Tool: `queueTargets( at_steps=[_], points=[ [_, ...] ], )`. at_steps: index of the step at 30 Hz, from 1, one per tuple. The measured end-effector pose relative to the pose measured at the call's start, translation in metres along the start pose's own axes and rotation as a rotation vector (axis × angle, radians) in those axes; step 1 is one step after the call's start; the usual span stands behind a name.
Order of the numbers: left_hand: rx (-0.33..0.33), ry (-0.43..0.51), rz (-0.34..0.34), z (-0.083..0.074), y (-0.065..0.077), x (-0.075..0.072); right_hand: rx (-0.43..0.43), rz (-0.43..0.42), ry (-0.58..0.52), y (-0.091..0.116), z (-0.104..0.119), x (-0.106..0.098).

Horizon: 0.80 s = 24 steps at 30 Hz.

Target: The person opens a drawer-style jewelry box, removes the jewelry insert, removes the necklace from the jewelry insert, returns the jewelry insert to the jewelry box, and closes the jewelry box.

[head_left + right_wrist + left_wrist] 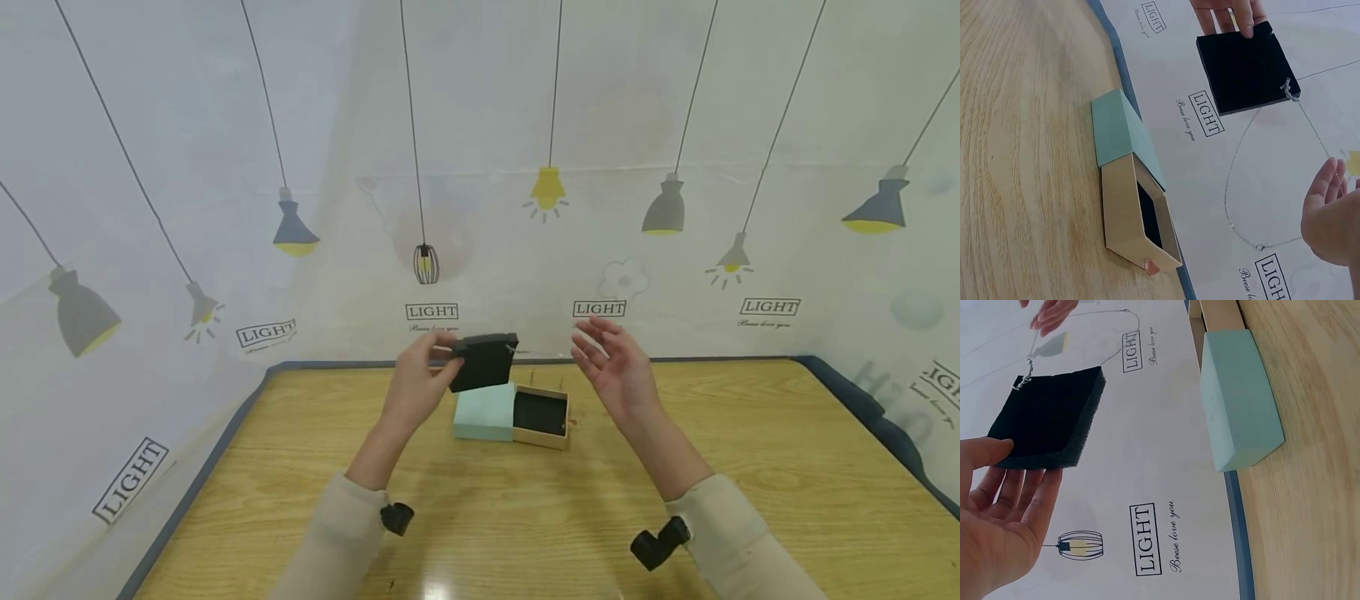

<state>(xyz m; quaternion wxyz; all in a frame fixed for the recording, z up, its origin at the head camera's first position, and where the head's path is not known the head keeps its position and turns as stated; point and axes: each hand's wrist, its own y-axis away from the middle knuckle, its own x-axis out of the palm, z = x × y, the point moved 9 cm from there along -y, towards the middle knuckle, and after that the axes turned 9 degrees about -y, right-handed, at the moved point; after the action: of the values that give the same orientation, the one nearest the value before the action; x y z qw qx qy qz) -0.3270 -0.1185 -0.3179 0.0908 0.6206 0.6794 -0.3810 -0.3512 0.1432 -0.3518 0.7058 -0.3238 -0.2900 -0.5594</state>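
From where I stand, the left hand (pixel 416 375) has a firm pinch on a thin square black foam pad (pixel 483 363), thumb on its face and fingers behind, up above the far middle of the pale wooden tabletop (pixel 487 517). A fine silver-coloured metal chain (pixel 1260 248) bunches at the pad's right-hand corner, runs to the fingertips of the right hand (pixel 617 375), and sags in a loop between them. Those right fingers are loosely extended; I can't tell whether they nip the chain or just carry it. Below sits a pale turquoise cardboard box sleeve (pixel 483 421), with its tan cardboard drawer (pixel 540 438) standing out to the right, a black lining (pixel 540 410) showing inside. To handle this well, I'd grip the foam lightly by its near left edge, so it doesn't crease, and keep its right side clear for the chain. I'd give the strand a little slack rather than tugging, since a pull could tighten that bunch at the corner. Best, too, to keep the loop high, away from the drawer's small orange-pink tab (pixel 1150 267), where I think it might snag.
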Motion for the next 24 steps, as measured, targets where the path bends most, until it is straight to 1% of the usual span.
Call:
queueTargets(
  at_steps=[3,8,12,16,21,24],
  points=[
    [0.0,-0.002,-0.013,0.003,0.0,-0.004,0.005,-0.006,-0.036,0.0,0.001,-0.002],
    [0.003,-0.014,-0.029,0.006,0.0,-0.009,0.004,-0.043,-0.079,0.001,0.005,-0.008],
    [0.009,-0.028,-0.038,0.006,0.0,-0.013,-0.004,-0.064,-0.086,0.001,0.007,-0.011],
    [0.0,-0.021,-0.042,0.009,0.0,-0.016,-0.016,-0.08,-0.1,0.0,0.01,-0.015],
    [-0.014,-0.006,-0.048,0.014,0.0,-0.019,-0.054,-0.112,-0.134,0.0,0.016,-0.02],
    [-0.011,-0.001,-0.05,0.016,0.0,-0.02,-0.079,-0.134,-0.161,0.001,0.018,-0.022]
  ],
)
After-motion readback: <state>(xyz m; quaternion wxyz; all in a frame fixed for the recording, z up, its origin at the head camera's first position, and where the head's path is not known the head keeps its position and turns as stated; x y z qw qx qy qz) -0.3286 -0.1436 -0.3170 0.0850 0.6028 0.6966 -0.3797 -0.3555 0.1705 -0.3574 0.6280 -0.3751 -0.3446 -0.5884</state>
